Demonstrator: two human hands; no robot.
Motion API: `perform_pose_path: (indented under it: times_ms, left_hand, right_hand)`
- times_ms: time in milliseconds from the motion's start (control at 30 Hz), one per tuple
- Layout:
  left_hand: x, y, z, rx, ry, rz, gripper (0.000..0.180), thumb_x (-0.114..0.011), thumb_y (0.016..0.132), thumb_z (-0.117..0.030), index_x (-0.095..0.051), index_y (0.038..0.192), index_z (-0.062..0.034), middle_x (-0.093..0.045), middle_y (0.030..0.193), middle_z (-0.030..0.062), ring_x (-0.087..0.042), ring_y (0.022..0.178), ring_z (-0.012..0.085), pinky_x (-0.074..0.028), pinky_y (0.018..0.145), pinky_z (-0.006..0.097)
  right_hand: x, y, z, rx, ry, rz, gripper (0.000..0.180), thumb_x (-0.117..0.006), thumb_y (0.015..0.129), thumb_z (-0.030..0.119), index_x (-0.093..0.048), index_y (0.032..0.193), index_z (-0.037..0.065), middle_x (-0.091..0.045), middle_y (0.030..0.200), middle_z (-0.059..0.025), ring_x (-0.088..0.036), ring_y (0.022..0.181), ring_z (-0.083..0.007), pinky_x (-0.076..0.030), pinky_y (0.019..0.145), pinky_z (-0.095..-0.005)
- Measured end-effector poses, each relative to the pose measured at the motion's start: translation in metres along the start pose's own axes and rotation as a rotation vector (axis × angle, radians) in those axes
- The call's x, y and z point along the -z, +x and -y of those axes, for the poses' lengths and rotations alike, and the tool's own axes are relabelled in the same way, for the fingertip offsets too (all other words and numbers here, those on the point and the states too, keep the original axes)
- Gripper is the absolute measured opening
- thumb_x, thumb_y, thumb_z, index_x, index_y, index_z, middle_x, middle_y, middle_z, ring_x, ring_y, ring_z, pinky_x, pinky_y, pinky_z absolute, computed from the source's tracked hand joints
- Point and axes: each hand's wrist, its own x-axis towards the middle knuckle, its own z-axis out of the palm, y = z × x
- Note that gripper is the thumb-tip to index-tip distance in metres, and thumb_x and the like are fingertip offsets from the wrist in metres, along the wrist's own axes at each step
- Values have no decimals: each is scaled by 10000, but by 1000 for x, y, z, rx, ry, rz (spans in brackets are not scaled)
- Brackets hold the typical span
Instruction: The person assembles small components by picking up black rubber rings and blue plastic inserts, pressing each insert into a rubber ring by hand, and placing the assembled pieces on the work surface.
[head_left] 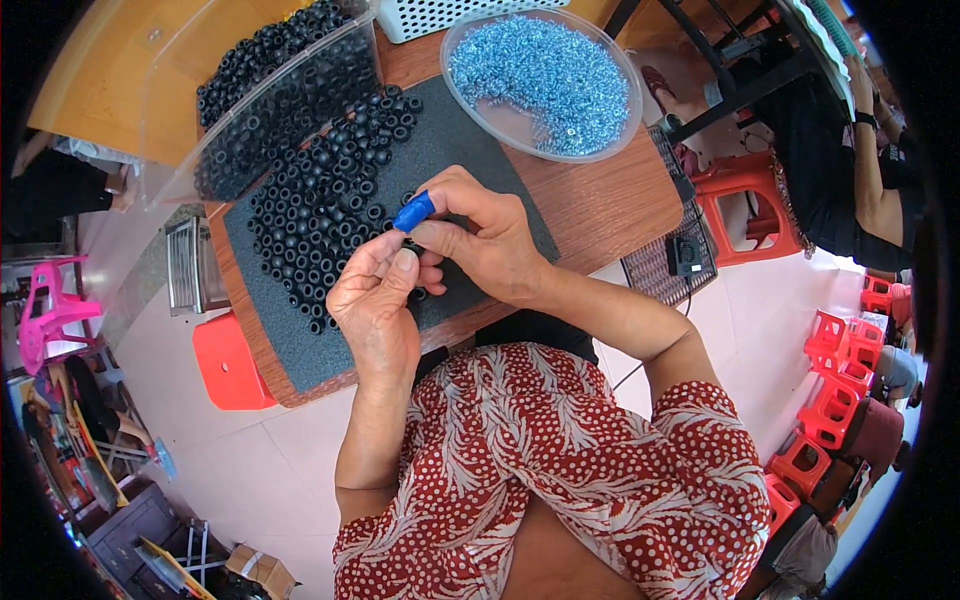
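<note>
My left hand [378,310] and my right hand [492,236] meet over a dark grey mat [310,358]. A blue cover [413,211] wraps the right index fingertip. The left thumb and fingers pinch a small black bead [411,243], mostly hidden by the fingers. The right thumb and index finger are closed against it, and whatever lies between them is too small to make out. Many loose black ring-shaped beads [315,205] spread across the mat beside my left hand. Beyond my right hand sits a round clear tub [632,108] of small shiny light-blue pieces [535,75].
A clear plastic bin [250,135] of black beads leans at the mat's far left. A white perforated basket [420,18] stands at the back of the brown table [600,200]. Red stools [745,210] and a person in dark clothes [820,150] are to the right.
</note>
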Motion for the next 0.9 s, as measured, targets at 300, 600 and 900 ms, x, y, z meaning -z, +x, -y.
perform_pose_path:
  times_ms: [300, 600, 900]
  left_hand:
    - [0, 0, 0, -2, -20, 10, 207, -589, 834, -31, -560, 1006, 79, -625, 806, 129, -610, 634, 175, -509, 522, 277]
    - [-2, -2, 1, -17, -32, 8, 194, -597, 829, -30, -570, 988, 78, -623, 817, 125, -602, 620, 169, -508, 521, 271]
    - [8, -23, -2, 0, 57, 59, 225, -609, 807, -6, -569, 1007, 89, -624, 869, 123, -591, 667, 166, -510, 601, 271]
  right_hand:
    - [-1, -1, 6, 140, -151, -42, 121, -628, 776, 0, -599, 893, 14, -565, 894, -58, -515, 873, -152, -427, 732, -256]
    - [-2, -2, 10, 329, -359, -128, 96, -623, 704, 47, -571, 782, 27, -579, 830, -60, -505, 834, -263, -399, 747, -361]
    - [2, -27, 23, 443, -523, -25, 188, -626, 634, 26, -584, 818, 21, -583, 894, -101, -511, 872, -309, -420, 741, -395]
